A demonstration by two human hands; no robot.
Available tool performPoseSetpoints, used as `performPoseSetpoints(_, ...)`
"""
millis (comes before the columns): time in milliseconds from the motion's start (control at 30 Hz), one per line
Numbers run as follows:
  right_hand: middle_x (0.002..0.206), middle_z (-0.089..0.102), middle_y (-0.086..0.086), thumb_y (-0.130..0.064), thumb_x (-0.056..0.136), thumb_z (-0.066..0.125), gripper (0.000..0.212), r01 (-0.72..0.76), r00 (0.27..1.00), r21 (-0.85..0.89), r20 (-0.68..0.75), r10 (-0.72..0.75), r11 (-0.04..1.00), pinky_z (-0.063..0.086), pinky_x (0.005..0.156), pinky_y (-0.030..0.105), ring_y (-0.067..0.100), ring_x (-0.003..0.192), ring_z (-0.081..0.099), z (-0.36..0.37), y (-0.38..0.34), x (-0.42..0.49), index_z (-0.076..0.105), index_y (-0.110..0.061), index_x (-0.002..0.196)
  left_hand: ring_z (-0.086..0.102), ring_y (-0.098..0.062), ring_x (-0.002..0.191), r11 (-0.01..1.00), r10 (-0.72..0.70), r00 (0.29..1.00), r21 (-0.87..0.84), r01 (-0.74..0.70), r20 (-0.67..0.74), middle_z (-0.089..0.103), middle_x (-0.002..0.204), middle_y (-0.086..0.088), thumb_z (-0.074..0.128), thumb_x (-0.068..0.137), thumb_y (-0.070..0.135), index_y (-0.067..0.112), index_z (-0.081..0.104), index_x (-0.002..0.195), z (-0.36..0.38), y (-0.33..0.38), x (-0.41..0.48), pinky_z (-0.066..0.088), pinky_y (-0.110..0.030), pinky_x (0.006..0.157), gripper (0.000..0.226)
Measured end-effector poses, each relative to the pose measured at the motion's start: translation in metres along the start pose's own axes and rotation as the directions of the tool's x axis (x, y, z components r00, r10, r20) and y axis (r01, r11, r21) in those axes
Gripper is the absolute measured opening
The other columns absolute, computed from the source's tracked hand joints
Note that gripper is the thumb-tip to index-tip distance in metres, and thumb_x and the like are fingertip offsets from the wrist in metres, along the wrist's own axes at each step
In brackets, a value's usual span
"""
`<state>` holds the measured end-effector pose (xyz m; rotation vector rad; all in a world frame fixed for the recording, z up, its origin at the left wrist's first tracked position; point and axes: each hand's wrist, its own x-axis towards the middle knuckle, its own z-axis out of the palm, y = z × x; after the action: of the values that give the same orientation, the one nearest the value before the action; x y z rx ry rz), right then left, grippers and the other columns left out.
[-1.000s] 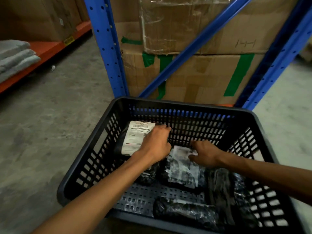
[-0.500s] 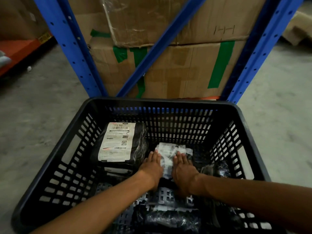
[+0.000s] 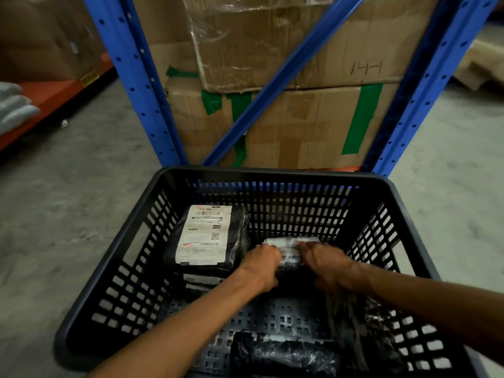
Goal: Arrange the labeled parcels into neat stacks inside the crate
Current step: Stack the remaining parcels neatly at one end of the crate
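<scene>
A black slatted plastic crate (image 3: 141, 241) sits on the floor in front of me. At its back left lies a stack of black-wrapped parcels, the top parcel (image 3: 207, 236) showing a white shipping label. Beside it, at mid-back, is a second black parcel (image 3: 289, 251) with a white label. My left hand (image 3: 260, 264) grips its left side and my right hand (image 3: 324, 261) grips its right side; the right hand is blurred. Another black parcel (image 3: 283, 356) lies at the crate's near edge, and more black wrapping (image 3: 381, 323) sits at the near right.
A blue steel rack (image 3: 136, 85) with a diagonal brace stands right behind the crate, holding taped cardboard boxes (image 3: 300, 126). An orange shelf (image 3: 51, 96) with grey folded material (image 3: 13, 107) is at the far left. Grey concrete floor (image 3: 68, 200) surrounds the crate.
Both hands went from lying flat on the middle parcel to gripping its two sides, and the parcel has shifted toward the crate's back wall. The camera has come closer.
</scene>
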<state>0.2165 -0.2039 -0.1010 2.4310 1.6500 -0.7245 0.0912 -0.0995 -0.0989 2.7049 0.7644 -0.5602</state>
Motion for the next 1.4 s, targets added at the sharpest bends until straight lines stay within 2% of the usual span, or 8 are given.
performPoseSetpoints(167, 0.101, 0.075, -0.003, -0.022, 0.074, 0.080, 0.043, 0.076, 0.995, 0.348, 0.032, -0.093, 0.934, 0.052, 0.069, 0.017, 0.011, 0.087, 0.070, -0.082, 0.027, -0.039, 0.066, -0.024, 0.115, 0.068, -0.014, 0.079, 0.940, 0.005, 0.994, -0.338, -0.043, -0.112, 0.072, 0.084, 0.004, 0.083, 0.057, 0.049, 0.018, 0.072, 0.087, -0.079, -0.011, -0.032, 0.055, -0.026, 0.064, 0.044)
performPoseSetpoints(300, 0.117, 0.076, 0.009, -0.024, 0.072, 0.082, 0.049, 0.020, 0.999, 0.962, -0.009, -0.042, 0.273, 0.057, 0.092, 0.038, 0.027, 0.109, 0.072, -0.090, 0.037, -0.065, 0.071, -0.015, 0.119, 0.071, -0.015, 0.085, 0.523, -0.077, 0.996, -0.853, 0.001, -0.046, 0.080, 0.090, -0.002, 0.080, 0.052, 0.065, 0.014, 0.078, 0.097, -0.112, -0.039, -0.057, 0.047, -0.027, 0.066, 0.068)
performPoseSetpoints(433, 0.123, 0.071, 0.020, -0.033, 0.064, 0.084, 0.063, -0.133, 0.976, 0.983, 0.152, 0.157, -0.125, 0.059, 0.086, 0.042, 0.035, 0.106, 0.071, -0.061, 0.024, -0.061, 0.070, -0.009, 0.121, 0.075, -0.028, 0.096, 0.049, -0.166, 0.968, -0.979, 0.196, 0.186, 0.079, 0.106, -0.009, 0.080, 0.062, 0.059, 0.011, 0.066, 0.123, -0.077, -0.032, -0.056, 0.058, -0.041, 0.089, 0.079)
performPoseSetpoints(600, 0.106, 0.078, 0.019, 0.003, 0.073, 0.081, 0.048, -0.233, 0.960, 0.973, 0.229, 0.162, 0.005, 0.062, 0.080, 0.046, 0.034, 0.096, 0.076, -0.024, 0.010, -0.055, 0.067, 0.003, 0.118, 0.057, -0.019, 0.108, 0.263, -0.270, 0.930, -0.909, 0.322, 0.251, 0.052, 0.137, -0.006, 0.085, 0.071, 0.041, 0.006, 0.029, 0.149, -0.037, -0.014, -0.055, 0.048, -0.027, 0.080, 0.103)
performPoseSetpoints(833, 0.109, 0.077, 0.014, 0.010, 0.075, 0.078, 0.052, -0.214, 0.948, 0.968, 0.174, 0.266, 0.129, 0.060, 0.088, 0.050, 0.030, 0.097, 0.075, -0.010, 0.010, -0.011, 0.061, -0.005, 0.122, 0.048, -0.029, 0.135, 0.375, -0.376, 0.906, -0.863, 0.339, 0.192, 0.047, 0.149, -0.012, 0.081, 0.081, 0.025, 0.000, 0.037, 0.144, -0.021, -0.011, -0.007, 0.046, -0.030, 0.092, 0.081)
performPoseSetpoints(967, 0.132, 0.064, 0.015, 0.001, 0.077, 0.079, 0.069, -0.331, 0.920, 0.836, 0.184, 0.345, 0.437, 0.053, 0.102, 0.044, 0.030, 0.120, 0.063, 0.001, 0.009, 0.022, 0.049, -0.004, 0.138, 0.063, -0.024, 0.120, 0.617, -0.389, 0.909, -0.690, 0.378, 0.150, 0.065, 0.134, -0.008, 0.077, 0.082, 0.024, 0.007, 0.063, 0.129, 0.005, -0.009, 0.025, 0.052, -0.033, 0.100, 0.052)
performPoseSetpoints(1133, 0.163, 0.023, 0.019, -0.027, 0.093, 0.066, 0.104, -0.444, 0.887, 0.374, 0.313, 0.340, 0.814, 0.033, 0.119, 0.035, 0.031, 0.148, 0.031, -0.007, -0.008, 0.038, -0.013, 0.004, 0.154, 0.061, -0.029, 0.122, 0.878, -0.402, 0.915, -0.281, 0.387, 0.003, 0.060, 0.137, -0.012, 0.069, 0.086, 0.039, 0.002, 0.051, 0.138, 0.025, -0.002, 0.037, 0.053, -0.035, 0.092, 0.066)
performPoseSetpoints(1400, 0.145, 0.051, 0.013, -0.034, 0.089, 0.069, 0.070, -0.182, 0.970, 0.134, 0.185, 0.156, 0.974, 0.048, 0.100, 0.031, 0.026, 0.128, 0.053, -0.035, -0.020, -0.007, 0.041, -0.006, 0.146, 0.053, -0.019, 0.121, 0.777, -0.018, 0.955, -0.596, 0.200, 0.298, 0.053, 0.146, -0.002, 0.062, 0.093, 0.026, 0.018, 0.046, 0.144, -0.023, -0.024, -0.006, 0.046, -0.029, 0.094, 0.055)
